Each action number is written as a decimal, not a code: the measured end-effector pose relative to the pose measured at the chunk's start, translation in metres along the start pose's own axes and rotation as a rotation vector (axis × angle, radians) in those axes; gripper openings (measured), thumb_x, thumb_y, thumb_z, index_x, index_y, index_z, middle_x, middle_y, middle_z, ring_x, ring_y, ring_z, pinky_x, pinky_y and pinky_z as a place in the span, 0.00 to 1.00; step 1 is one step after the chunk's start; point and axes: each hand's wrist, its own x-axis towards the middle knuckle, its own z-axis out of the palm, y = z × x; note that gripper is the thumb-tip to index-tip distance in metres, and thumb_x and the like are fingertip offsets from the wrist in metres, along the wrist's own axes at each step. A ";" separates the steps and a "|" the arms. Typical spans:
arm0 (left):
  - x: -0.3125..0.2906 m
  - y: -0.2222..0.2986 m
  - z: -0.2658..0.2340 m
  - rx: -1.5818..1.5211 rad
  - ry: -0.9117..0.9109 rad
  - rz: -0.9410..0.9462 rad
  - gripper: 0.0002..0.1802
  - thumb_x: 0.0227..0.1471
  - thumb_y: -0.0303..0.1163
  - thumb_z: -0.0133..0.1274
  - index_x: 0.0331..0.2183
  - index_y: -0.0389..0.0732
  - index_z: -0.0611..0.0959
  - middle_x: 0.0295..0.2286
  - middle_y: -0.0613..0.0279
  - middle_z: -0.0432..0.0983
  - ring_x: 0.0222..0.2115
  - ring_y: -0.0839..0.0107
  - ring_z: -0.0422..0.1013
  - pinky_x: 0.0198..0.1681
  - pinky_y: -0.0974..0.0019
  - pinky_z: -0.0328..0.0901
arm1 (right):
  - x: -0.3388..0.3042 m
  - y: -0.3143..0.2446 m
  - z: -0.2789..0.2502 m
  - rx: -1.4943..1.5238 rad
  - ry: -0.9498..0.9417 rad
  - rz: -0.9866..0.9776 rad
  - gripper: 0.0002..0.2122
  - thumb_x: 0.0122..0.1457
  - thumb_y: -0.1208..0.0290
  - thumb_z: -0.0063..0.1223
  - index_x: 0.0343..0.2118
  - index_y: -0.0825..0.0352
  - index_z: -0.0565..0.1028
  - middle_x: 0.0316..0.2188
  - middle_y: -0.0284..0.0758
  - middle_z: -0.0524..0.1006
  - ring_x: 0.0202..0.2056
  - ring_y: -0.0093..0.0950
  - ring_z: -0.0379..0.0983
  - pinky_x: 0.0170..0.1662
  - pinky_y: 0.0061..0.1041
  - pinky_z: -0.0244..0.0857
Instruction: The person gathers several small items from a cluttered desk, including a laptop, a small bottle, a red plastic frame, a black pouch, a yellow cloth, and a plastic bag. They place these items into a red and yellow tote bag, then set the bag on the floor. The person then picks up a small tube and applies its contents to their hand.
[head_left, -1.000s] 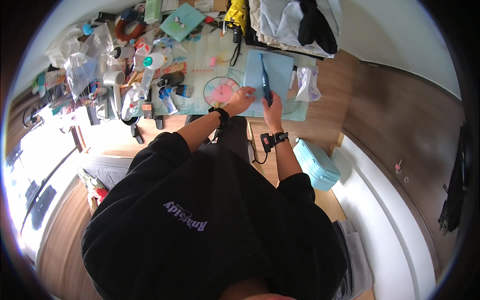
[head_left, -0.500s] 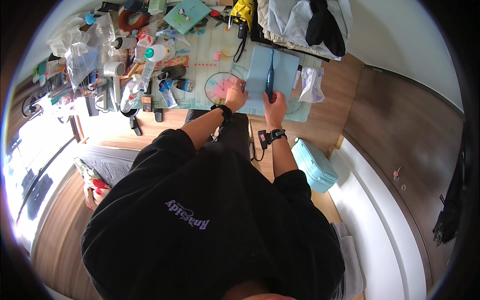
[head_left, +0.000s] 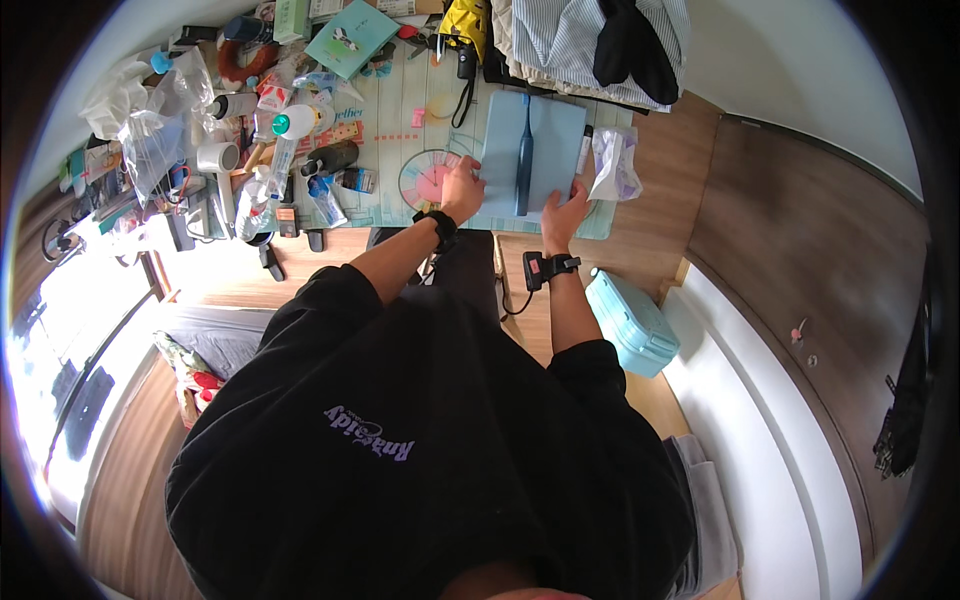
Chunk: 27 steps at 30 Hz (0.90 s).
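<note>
A dark blue electric toothbrush (head_left: 525, 165) lies lengthwise on a flat light blue folder or board (head_left: 556, 140), its slim head toward the far edge. My left hand (head_left: 462, 192) is at the folder's left edge, fingers curled against it; they look closed on that edge. At the near right corner of the folder, my right hand (head_left: 566, 218) rests with thumb and forefinger apart, off the toothbrush. A small, narrow dark-and-white item (head_left: 585, 148) lies along the folder's right side, and beyond it a white and lilac soft packet (head_left: 615, 165).
Bottles, plastic bags (head_left: 160, 130) and small items crowd the table's left side. Folded clothes (head_left: 560, 45) and a yellow umbrella (head_left: 464, 25) are at the back. A teal box (head_left: 350, 38) lies far left of them. A light blue suitcase (head_left: 632, 322) stands on the floor right.
My right hand has let go of the toothbrush's lower end and moved to the folder's near right corner. My left hand stays at the left edge. The whole view has shifted slightly.
</note>
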 end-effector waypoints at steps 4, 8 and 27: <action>0.012 0.008 -0.001 -0.015 -0.026 0.002 0.19 0.51 0.23 0.60 0.46 0.37 0.77 0.32 0.47 0.83 0.35 0.48 0.80 0.38 0.51 0.74 | 0.013 0.008 0.013 0.025 0.013 0.024 0.24 0.60 0.75 0.54 0.59 0.73 0.67 0.54 0.52 0.71 0.54 0.51 0.65 0.60 0.48 0.57; 0.012 0.011 0.000 -0.035 -0.034 -0.012 0.19 0.53 0.24 0.57 0.48 0.36 0.77 0.32 0.48 0.84 0.35 0.50 0.81 0.38 0.52 0.75 | 0.022 -0.002 0.015 0.066 0.055 -0.034 0.24 0.58 0.77 0.53 0.59 0.71 0.67 0.55 0.51 0.72 0.55 0.51 0.64 0.60 0.49 0.56; -0.104 -0.054 -0.218 -0.297 0.094 0.154 0.16 0.57 0.35 0.57 0.45 0.37 0.84 0.34 0.58 0.84 0.34 0.65 0.79 0.40 0.61 0.73 | -0.056 -0.176 0.049 0.364 -0.565 -0.477 0.08 0.63 0.77 0.51 0.41 0.70 0.80 0.31 0.35 0.83 0.32 0.25 0.77 0.38 0.26 0.71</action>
